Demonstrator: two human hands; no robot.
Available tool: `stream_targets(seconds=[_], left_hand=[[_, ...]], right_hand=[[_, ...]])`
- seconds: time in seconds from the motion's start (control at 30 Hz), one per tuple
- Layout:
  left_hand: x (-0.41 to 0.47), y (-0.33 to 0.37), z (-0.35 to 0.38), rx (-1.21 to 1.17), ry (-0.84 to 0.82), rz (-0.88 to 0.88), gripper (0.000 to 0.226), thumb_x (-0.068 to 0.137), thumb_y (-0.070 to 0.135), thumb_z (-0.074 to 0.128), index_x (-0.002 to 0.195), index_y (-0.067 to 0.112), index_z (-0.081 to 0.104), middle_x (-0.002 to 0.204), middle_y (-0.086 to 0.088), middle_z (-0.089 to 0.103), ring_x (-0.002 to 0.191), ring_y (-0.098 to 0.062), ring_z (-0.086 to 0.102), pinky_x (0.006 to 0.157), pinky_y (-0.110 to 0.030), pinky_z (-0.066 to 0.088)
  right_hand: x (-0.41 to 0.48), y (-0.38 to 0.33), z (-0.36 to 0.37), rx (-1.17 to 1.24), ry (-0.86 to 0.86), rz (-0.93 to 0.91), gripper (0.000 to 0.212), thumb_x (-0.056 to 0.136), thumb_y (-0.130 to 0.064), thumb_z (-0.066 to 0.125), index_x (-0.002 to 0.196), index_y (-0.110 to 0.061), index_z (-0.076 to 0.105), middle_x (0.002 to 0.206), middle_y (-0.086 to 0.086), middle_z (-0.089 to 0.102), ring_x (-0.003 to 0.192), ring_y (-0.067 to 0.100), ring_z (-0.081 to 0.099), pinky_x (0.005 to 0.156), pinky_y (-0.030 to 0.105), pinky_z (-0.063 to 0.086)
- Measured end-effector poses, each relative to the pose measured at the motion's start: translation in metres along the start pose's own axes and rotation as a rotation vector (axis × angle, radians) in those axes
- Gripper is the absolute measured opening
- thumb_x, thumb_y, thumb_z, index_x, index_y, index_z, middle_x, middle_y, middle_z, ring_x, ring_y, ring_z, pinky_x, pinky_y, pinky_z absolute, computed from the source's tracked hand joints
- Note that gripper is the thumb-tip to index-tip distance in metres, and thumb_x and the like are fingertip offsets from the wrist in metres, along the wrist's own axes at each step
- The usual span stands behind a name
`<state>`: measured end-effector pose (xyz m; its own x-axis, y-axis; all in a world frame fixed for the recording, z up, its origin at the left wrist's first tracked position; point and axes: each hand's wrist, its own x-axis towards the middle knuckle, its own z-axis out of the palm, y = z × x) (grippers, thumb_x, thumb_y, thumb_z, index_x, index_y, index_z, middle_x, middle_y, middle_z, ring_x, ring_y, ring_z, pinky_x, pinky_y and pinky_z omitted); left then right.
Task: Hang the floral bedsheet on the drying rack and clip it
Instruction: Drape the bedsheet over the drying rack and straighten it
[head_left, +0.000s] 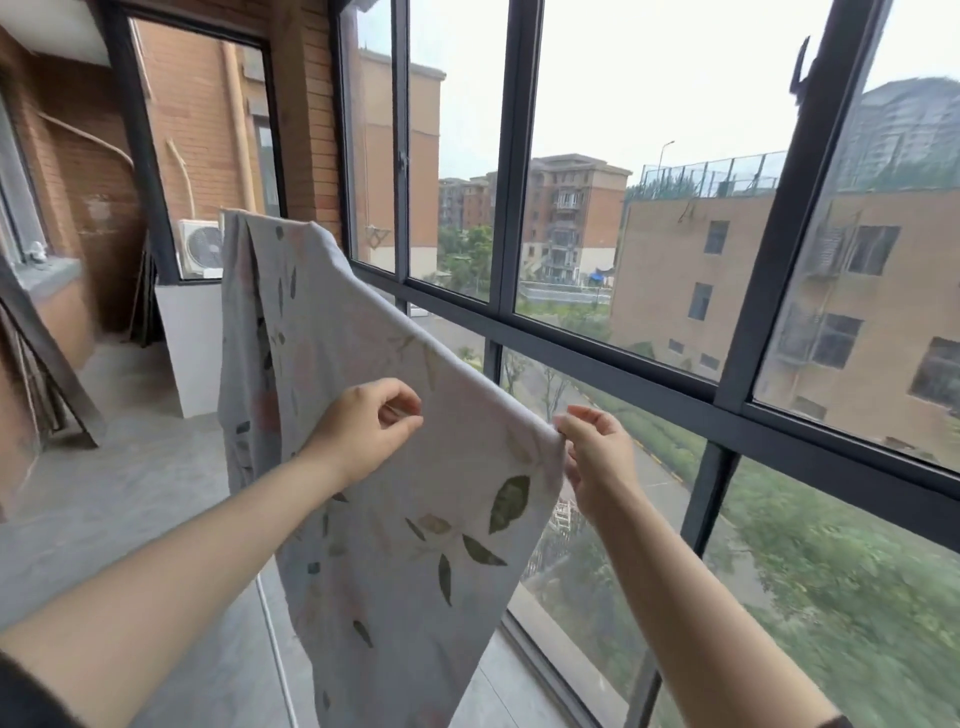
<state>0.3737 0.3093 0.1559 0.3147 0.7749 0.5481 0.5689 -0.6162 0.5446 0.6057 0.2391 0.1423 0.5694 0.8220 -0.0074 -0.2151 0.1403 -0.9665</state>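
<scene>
The floral bedsheet, pale grey with green leaves and faint pink flowers, hangs draped over a rail that it hides; its top fold runs from the far left down to the near right. My left hand hovers over the fold, thumb and forefinger pinched together on something too small to tell. My right hand pinches the sheet's near top corner at its right edge. One thin white leg of the drying rack shows below the sheet. No clip is clearly visible.
Large dark-framed windows run along the right, close behind the sheet. A grey floor stretches to the left. Dark boards lean against the left wall, and a white air-conditioner unit sits at the far end.
</scene>
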Motion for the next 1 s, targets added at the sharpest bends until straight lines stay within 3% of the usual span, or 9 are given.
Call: stream_targets(seconds=[0.13,0.27,0.43,0.6,0.67,0.73,0.87,0.97,1.0], left_hand=[[0.034,0.013,-0.003,0.040,0.061,0.155,0.017,0.082,0.011,0.070,0.098,0.012,0.067,0.099,0.001,0.065,0.085,-0.013,0.064,0.077,-0.020,0.047],[0.065,0.011,-0.012,0.076,0.090,0.329,0.031,0.080,0.013,0.073,0.110,0.014,0.063,0.111,-0.001,0.057,0.096,-0.021,0.060,0.081,-0.034,0.054],[0.121,0.024,-0.030,0.200,0.139,0.542,0.040,0.085,0.019,0.071,0.122,0.010,0.060,0.126,-0.009,0.059,0.119,-0.031,0.049,0.103,-0.037,0.032],[0.157,0.021,-0.044,0.197,0.019,0.408,0.045,0.097,0.037,0.046,0.137,0.015,0.048,0.142,-0.006,0.049,0.133,-0.028,0.041,0.110,-0.050,0.031],[0.159,0.013,-0.044,0.222,-0.054,0.380,0.043,0.099,0.038,0.039,0.134,0.016,0.050,0.138,-0.006,0.053,0.132,-0.027,0.043,0.111,-0.053,0.026],[0.157,0.009,-0.044,0.235,-0.047,0.403,0.033,0.098,0.028,0.045,0.127,0.017,0.057,0.128,-0.005,0.059,0.126,-0.027,0.047,0.112,-0.054,0.023],[0.161,0.022,-0.058,0.121,0.070,0.479,0.009,0.089,0.010,0.060,0.088,0.006,0.069,0.090,-0.012,0.067,0.092,-0.033,0.060,0.087,-0.040,0.045],[0.165,0.026,-0.064,0.050,0.103,0.450,0.010,0.088,0.009,0.060,0.085,0.006,0.069,0.088,-0.012,0.067,0.087,-0.031,0.061,0.077,-0.038,0.048],[0.163,0.025,-0.063,0.044,0.108,0.451,0.010,0.088,0.009,0.060,0.085,0.006,0.069,0.088,-0.012,0.067,0.087,-0.031,0.061,0.076,-0.037,0.048]], right_hand=[[-0.006,-0.029,-0.004,0.247,-0.046,0.106,0.035,0.082,0.008,0.067,0.113,-0.005,0.056,0.097,0.015,0.064,0.075,0.019,0.063,0.050,0.021,0.053],[0.000,-0.065,-0.012,0.274,0.164,-0.219,0.029,0.082,0.010,0.067,0.103,-0.008,0.060,0.095,0.013,0.067,0.075,0.016,0.065,0.056,0.018,0.052],[0.000,-0.126,-0.003,0.155,0.213,-0.547,0.029,0.083,0.012,0.063,0.081,-0.017,0.068,0.078,0.001,0.071,0.075,0.013,0.065,0.064,0.019,0.050],[-0.023,-0.147,0.009,0.033,0.299,-0.780,0.036,0.083,0.013,0.059,0.078,-0.020,0.071,0.078,-0.001,0.071,0.074,0.006,0.066,0.073,0.021,0.054],[-0.030,-0.147,0.007,-0.027,0.313,-0.836,0.035,0.084,0.012,0.059,0.081,-0.021,0.072,0.082,-0.001,0.072,0.074,0.005,0.066,0.072,0.020,0.054],[-0.033,-0.146,0.007,-0.091,0.334,-0.861,0.034,0.084,0.010,0.061,0.082,-0.022,0.072,0.084,-0.001,0.072,0.075,0.004,0.066,0.072,0.021,0.053],[-0.038,-0.160,0.017,-0.142,0.369,-0.891,0.037,0.083,0.008,0.064,0.080,-0.028,0.072,0.080,-0.011,0.073,0.076,0.002,0.067,0.072,0.021,0.052],[-0.047,-0.157,0.020,-0.232,0.309,-0.875,0.030,0.081,0.000,0.074,0.098,-0.025,0.071,0.095,-0.011,0.071,0.088,0.003,0.068,0.080,0.019,0.054],[-0.047,-0.147,0.019,-0.290,0.269,-0.814,0.038,0.078,-0.003,0.077,0.109,-0.022,0.068,0.101,-0.009,0.069,0.092,0.004,0.067,0.082,0.018,0.055]])
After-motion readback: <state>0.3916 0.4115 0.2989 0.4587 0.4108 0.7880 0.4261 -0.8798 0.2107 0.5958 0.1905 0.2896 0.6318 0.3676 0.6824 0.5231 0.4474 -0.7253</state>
